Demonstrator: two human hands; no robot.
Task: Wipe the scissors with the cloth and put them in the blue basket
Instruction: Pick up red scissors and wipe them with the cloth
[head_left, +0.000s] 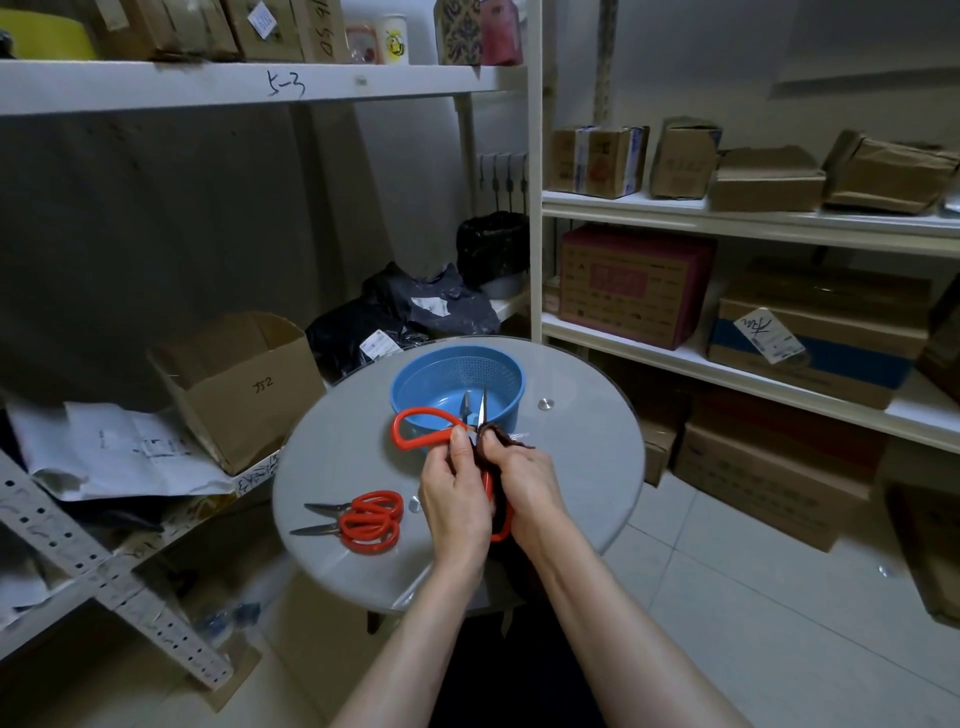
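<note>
Left hand (454, 499) grips the scissors (398, 430), right hand (525, 480) pinches the cloth (501, 434) — blades point toward the blue basket (457, 370).

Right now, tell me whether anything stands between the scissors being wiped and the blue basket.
Nothing visible does. The left hand holds the scissors, the right hand grips the cloth at their blades, and the tips appear over the near rim of the blue basket, which looks empty. The spare scissors lie off to the left.
</note>
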